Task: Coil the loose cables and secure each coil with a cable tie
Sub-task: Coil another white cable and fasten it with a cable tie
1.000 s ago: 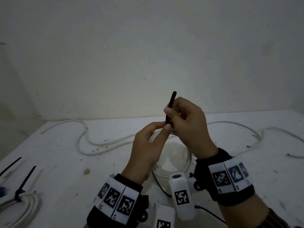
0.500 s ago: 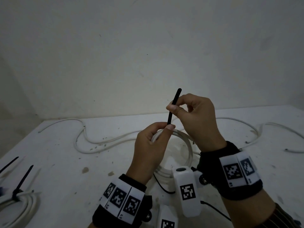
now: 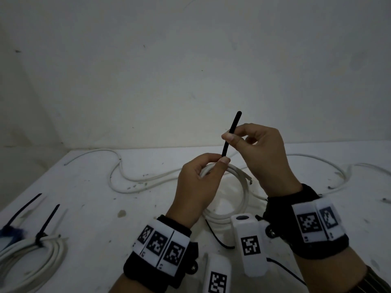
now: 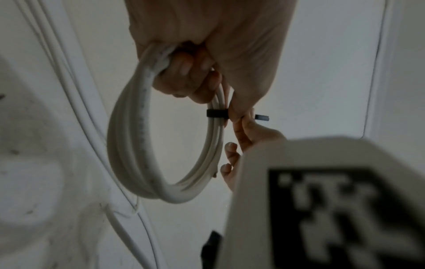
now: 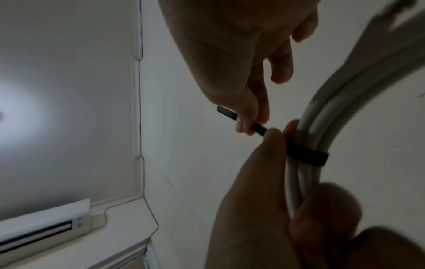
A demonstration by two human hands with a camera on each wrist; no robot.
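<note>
Where left hand (image 3: pixel 198 182) curls round white coil (image 3: pixel 237 199), tie head hidden; right hand (image 3: pixel 260 153) pinches black cable tie (image 3: pixel 231 134) tail; tied coil (image 3: pixel 31 254) cut off lower left.

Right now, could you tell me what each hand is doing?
Left hand: grips the white cable coil.
Right hand: pinches the black cable tie.
</note>
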